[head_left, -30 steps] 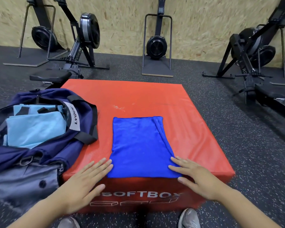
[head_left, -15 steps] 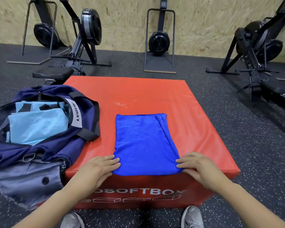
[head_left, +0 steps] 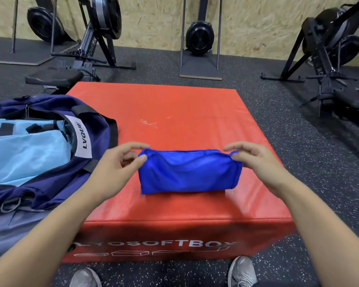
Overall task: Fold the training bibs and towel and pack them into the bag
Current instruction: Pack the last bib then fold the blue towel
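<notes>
Grey sneakers [head_left: 241, 271] at bottom edge, then red padded vinyl soft box [head_left: 174, 206], which serves as desk. Both forearms reach up from the lower corners. Left hand [head_left: 114, 170] pinches the left upper corner of the bright blue folded cloth towel [head_left: 189, 172], thumb and fingers [head_left: 133, 145] curled on it; right hand [head_left: 257, 162] pinches the right upper corner the same way. Towel sits mid-frame on the box top, near edge raised mid-fold. Looks light, soft, floppy, so the corners are the right hold. Left of frame: open navy fabric duffel bag [head_left: 50, 183], light blue mesh training bibs [head_left: 25, 154] already inside. Black rowing machines [head_left: 100, 38] along the far wall.
</notes>
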The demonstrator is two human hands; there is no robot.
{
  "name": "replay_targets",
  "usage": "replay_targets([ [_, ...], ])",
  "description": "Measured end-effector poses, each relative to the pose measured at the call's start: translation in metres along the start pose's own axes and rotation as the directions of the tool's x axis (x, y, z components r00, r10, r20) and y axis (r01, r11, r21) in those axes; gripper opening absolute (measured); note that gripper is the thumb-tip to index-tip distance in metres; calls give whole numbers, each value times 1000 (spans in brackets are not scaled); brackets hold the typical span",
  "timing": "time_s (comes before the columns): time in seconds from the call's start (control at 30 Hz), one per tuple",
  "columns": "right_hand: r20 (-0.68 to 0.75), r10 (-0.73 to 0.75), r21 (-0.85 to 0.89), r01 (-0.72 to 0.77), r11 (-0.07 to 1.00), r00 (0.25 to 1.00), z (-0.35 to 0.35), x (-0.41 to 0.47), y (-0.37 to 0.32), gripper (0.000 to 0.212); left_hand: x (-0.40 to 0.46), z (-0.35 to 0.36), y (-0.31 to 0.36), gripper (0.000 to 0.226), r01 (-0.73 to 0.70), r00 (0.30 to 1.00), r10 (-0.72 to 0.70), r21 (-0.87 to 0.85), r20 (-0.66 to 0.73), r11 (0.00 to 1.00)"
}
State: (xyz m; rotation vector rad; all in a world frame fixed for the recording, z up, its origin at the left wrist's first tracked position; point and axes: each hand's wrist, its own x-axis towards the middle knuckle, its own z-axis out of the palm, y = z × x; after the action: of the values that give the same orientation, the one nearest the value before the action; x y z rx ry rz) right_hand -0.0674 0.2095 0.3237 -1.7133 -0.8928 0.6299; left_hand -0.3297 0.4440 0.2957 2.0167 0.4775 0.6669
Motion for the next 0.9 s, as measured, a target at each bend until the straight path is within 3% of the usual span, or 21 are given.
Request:
replay_targets([
  [0.07, -108, 67, 50, -62, 997, 992, 12, 27, 9, 23, 23, 10, -16, 25, 92, 992, -96, -46, -81, 995],
  [0.13, -186, 162, 30, -159, 987, 969, 23, 50, 29, 36, 36, 22, -35, 38, 228, 963, -234, -60, -134, 972],
  [0.23, -188, 266, -72, -283, 956, 946, 33, 66, 57, 57, 39, 38, -48, 48, 316, 940, -318, -35, -122, 948],
  [0.4, -195, 206, -236, -250, 939, 959, 35, 69, 76, 62, 37, 45, -57, 51, 288, 955, -281, 74, -101, 955],
  [0.6, -380, -7, -259, -99, 961, 925, 40, 76, 64, 50, 51, 47, -55, 46, 200, 944, -195, -5, -265, 980],
  [0.7, -380, 15, -273, -128, 953, 925, 44, 79, 65, 52, 54, 48, -57, 32, 127, 944, -57, 200, -325, 972],
  [0.73, -392, -18, -357, -134, 925, 920, 46, 78, 67, 53, 53, 50, -59, 28, 80, 947, 37, 343, -320, 936],
  [0.8, -357, -251, -630, -34, 775, 900, 51, 76, 68, 51, 49, 59, -58, 24, -57, 948, 225, 577, -225, 815],
  [0.87, -148, -446, -794, 162, 585, 883, 62, 74, 63, 46, 43, 73, -54, 32, -173, 955, 291, 686, -59, 707],
  [0.9, -8, -433, -817, 244, 523, 901, 69, 71, 63, 47, 38, 80, -58, 39, -183, 969, 246, 718, 17, 671],
])
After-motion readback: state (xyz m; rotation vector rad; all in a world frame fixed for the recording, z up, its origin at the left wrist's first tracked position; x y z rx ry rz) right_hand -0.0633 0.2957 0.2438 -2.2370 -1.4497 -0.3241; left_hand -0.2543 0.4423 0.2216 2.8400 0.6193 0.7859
